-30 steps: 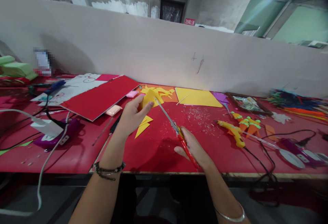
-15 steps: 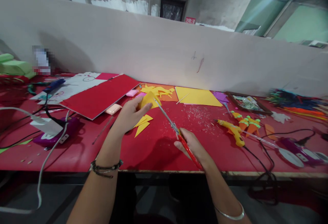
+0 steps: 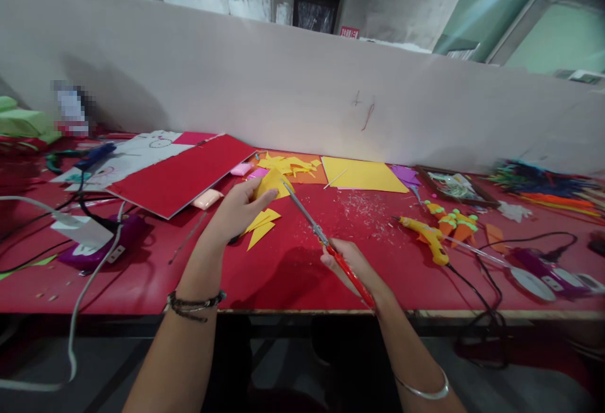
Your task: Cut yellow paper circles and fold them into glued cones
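My left hand (image 3: pixel 235 212) pinches a small yellow paper piece (image 3: pixel 273 183) and holds it above the red table (image 3: pixel 293 274). My right hand (image 3: pixel 352 265) grips red-handled scissors (image 3: pixel 326 244). Their blades point up and left, with the tips at the edge of the held paper. Two yellow paper triangles (image 3: pixel 261 224) lie on the table just below my left hand. A pile of yellow scraps (image 3: pixel 288 164) lies farther back.
A red board (image 3: pixel 182 173) lies at the left, with cables and a purple device (image 3: pixel 101 246) in front of it. A yellow sheet (image 3: pixel 362 174) lies behind. A yellow glue gun (image 3: pixel 425 236), paper carrots (image 3: pixel 454 222) and a tray (image 3: pixel 456 187) are at the right.
Both hands and the scissors have shifted slightly up and left in view; my grips on paper and scissors are unchanged.
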